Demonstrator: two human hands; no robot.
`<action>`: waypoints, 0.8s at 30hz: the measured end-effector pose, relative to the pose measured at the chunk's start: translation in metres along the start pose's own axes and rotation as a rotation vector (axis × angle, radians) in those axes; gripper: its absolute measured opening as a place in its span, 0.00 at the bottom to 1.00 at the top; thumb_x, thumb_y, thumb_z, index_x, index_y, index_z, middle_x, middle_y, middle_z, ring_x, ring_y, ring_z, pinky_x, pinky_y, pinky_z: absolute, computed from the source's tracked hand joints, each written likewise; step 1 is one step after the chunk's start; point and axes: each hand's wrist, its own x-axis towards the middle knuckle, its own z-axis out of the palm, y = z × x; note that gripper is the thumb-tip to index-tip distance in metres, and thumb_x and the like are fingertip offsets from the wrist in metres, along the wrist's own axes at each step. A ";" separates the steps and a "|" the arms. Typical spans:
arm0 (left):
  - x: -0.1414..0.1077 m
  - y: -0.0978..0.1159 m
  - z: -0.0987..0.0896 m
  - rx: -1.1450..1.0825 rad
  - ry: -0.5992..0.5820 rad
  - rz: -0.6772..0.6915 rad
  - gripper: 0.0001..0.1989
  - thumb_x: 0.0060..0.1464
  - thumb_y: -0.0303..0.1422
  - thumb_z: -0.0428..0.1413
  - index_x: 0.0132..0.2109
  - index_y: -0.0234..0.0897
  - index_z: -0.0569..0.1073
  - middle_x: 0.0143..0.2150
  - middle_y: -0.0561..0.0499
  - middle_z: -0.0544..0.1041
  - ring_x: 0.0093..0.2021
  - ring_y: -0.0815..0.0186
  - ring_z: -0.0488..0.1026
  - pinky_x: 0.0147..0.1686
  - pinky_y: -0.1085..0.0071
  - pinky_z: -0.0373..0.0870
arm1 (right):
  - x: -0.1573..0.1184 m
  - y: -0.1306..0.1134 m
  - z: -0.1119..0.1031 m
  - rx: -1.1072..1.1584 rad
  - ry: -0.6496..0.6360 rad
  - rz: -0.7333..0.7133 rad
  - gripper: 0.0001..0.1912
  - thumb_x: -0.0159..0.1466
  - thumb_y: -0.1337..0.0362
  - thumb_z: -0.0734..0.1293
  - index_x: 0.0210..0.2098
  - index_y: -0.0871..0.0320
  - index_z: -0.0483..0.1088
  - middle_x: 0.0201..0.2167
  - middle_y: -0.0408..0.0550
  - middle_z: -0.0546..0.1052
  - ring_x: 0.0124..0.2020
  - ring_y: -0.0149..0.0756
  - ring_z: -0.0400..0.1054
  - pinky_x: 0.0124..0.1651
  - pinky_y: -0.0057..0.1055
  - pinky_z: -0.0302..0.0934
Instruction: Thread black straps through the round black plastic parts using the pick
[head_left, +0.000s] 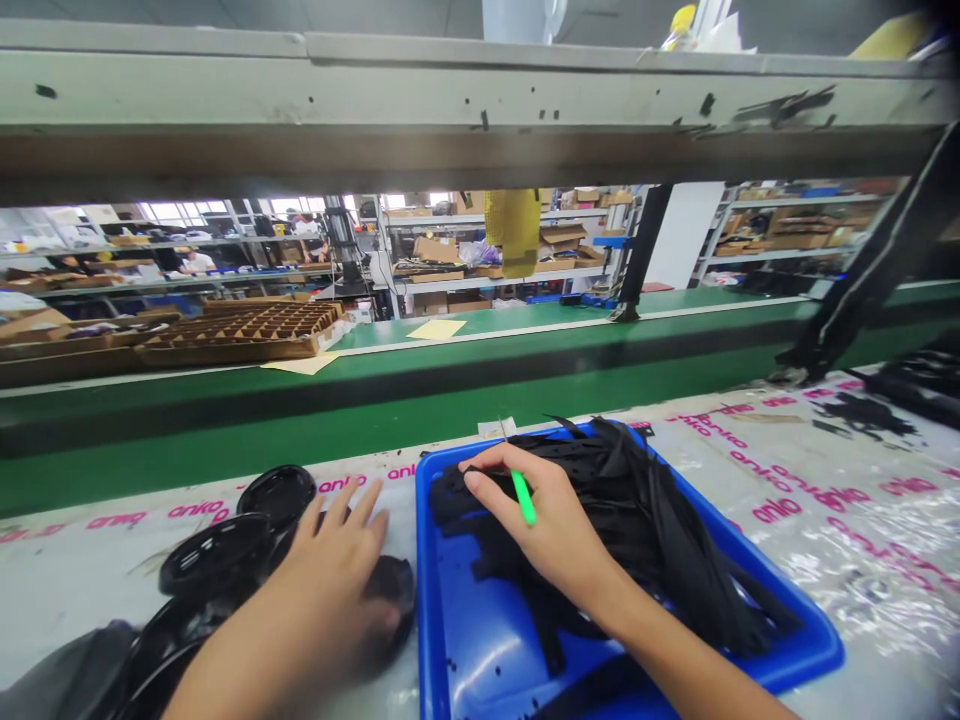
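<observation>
My right hand [536,505] is over the far left part of a blue tray [817,640], thumb and forefinger pinched on a black strip. A green-handled tool [523,497] with a thin tip is also held in that hand. Many long black strips [660,530] lie heaped in the tray. To the left of the tray, my left hand [337,560] is spread, slightly blurred, over several round black plastic parts [214,552]. One dark part [397,600] lies beside its thumb; whether they touch is unclear.
Behind the work surface runs a green conveyor [360,410] with a divided cardboard box [240,330] and yellow paper sheets [436,329]. A metal beam [450,90] crosses overhead. Black scraps [862,410] lie at the right. Shelves and people are in the background.
</observation>
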 end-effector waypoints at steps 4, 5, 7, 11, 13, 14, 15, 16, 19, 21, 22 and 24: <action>-0.002 -0.003 0.000 0.298 -0.187 -0.021 0.39 0.21 0.25 0.66 0.49 0.16 0.73 0.59 0.21 0.61 0.64 0.33 0.50 0.63 0.43 0.36 | 0.003 0.002 -0.001 0.033 -0.007 -0.004 0.06 0.64 0.68 0.64 0.34 0.57 0.73 0.33 0.43 0.78 0.37 0.35 0.71 0.42 0.29 0.62; -0.001 -0.003 0.001 0.332 -0.208 -0.013 0.40 0.22 0.26 0.67 0.50 0.16 0.73 0.60 0.22 0.59 0.64 0.35 0.49 0.63 0.45 0.36 | 0.003 0.002 -0.001 0.045 -0.011 -0.005 0.06 0.65 0.68 0.64 0.35 0.58 0.73 0.33 0.44 0.78 0.37 0.35 0.71 0.43 0.28 0.62; 0.000 -0.004 0.004 0.374 -0.206 -0.009 0.42 0.24 0.27 0.66 0.53 0.15 0.70 0.62 0.22 0.55 0.66 0.38 0.45 0.64 0.46 0.33 | 0.004 0.003 -0.001 0.067 -0.020 -0.007 0.06 0.65 0.67 0.63 0.36 0.58 0.74 0.34 0.44 0.78 0.38 0.34 0.71 0.44 0.29 0.62; 0.001 -0.013 -0.001 0.322 -0.118 -0.034 0.41 0.40 0.36 0.60 0.59 0.18 0.60 0.60 0.22 0.64 0.61 0.38 0.59 0.57 0.44 0.55 | 0.002 0.000 -0.001 0.095 -0.063 -0.022 0.05 0.64 0.68 0.64 0.35 0.59 0.73 0.34 0.44 0.78 0.38 0.34 0.72 0.44 0.28 0.62; 0.002 -0.015 -0.007 0.264 -0.069 -0.001 0.33 0.46 0.39 0.56 0.57 0.29 0.59 0.54 0.32 0.72 0.53 0.45 0.70 0.50 0.52 0.66 | 0.000 -0.003 -0.002 0.102 -0.094 -0.026 0.04 0.63 0.69 0.65 0.35 0.59 0.73 0.34 0.44 0.78 0.38 0.34 0.72 0.44 0.28 0.63; 0.003 -0.015 -0.010 0.237 -0.033 0.033 0.30 0.48 0.39 0.56 0.56 0.35 0.58 0.52 0.38 0.73 0.50 0.50 0.72 0.49 0.56 0.67 | -0.002 -0.005 -0.002 0.105 -0.106 -0.025 0.04 0.63 0.70 0.65 0.35 0.59 0.72 0.35 0.44 0.78 0.39 0.34 0.72 0.45 0.28 0.63; 0.004 -0.014 -0.012 0.211 0.018 0.085 0.29 0.48 0.40 0.56 0.55 0.39 0.57 0.52 0.42 0.72 0.49 0.54 0.72 0.49 0.60 0.67 | -0.003 -0.006 -0.001 0.108 -0.114 -0.025 0.04 0.63 0.71 0.65 0.34 0.59 0.72 0.35 0.44 0.79 0.39 0.35 0.73 0.45 0.28 0.62; 0.006 -0.013 -0.013 0.189 0.090 0.148 0.28 0.48 0.41 0.57 0.54 0.41 0.56 0.51 0.45 0.71 0.49 0.56 0.71 0.49 0.62 0.67 | -0.004 -0.008 -0.001 0.114 -0.119 -0.024 0.04 0.63 0.71 0.65 0.34 0.59 0.72 0.36 0.44 0.79 0.40 0.35 0.73 0.46 0.28 0.62; 0.010 -0.008 -0.011 0.165 0.358 0.360 0.28 0.50 0.42 0.58 0.54 0.43 0.57 0.50 0.47 0.68 0.49 0.57 0.70 0.47 0.64 0.66 | -0.006 -0.010 -0.001 0.147 -0.115 -0.037 0.03 0.63 0.70 0.66 0.35 0.58 0.71 0.38 0.44 0.79 0.42 0.35 0.73 0.47 0.28 0.63; 0.010 -0.006 -0.008 0.173 0.470 0.449 0.27 0.51 0.41 0.58 0.55 0.42 0.57 0.48 0.47 0.68 0.47 0.58 0.70 0.45 0.66 0.66 | -0.006 -0.010 -0.001 0.165 -0.083 -0.049 0.03 0.63 0.68 0.66 0.36 0.57 0.71 0.39 0.43 0.79 0.42 0.34 0.73 0.47 0.27 0.63; 0.010 -0.004 -0.007 0.174 0.502 0.474 0.27 0.51 0.40 0.58 0.55 0.41 0.58 0.47 0.47 0.68 0.46 0.59 0.70 0.44 0.67 0.66 | -0.005 -0.010 -0.001 0.170 -0.064 -0.054 0.03 0.63 0.68 0.66 0.36 0.57 0.72 0.39 0.43 0.79 0.42 0.33 0.73 0.47 0.27 0.63; 0.009 -0.002 -0.004 0.172 0.557 0.527 0.28 0.50 0.38 0.59 0.56 0.40 0.58 0.46 0.47 0.69 0.44 0.61 0.70 0.44 0.70 0.66 | -0.005 -0.010 -0.002 0.176 -0.043 -0.064 0.03 0.63 0.68 0.66 0.36 0.56 0.72 0.40 0.43 0.79 0.42 0.33 0.73 0.46 0.26 0.63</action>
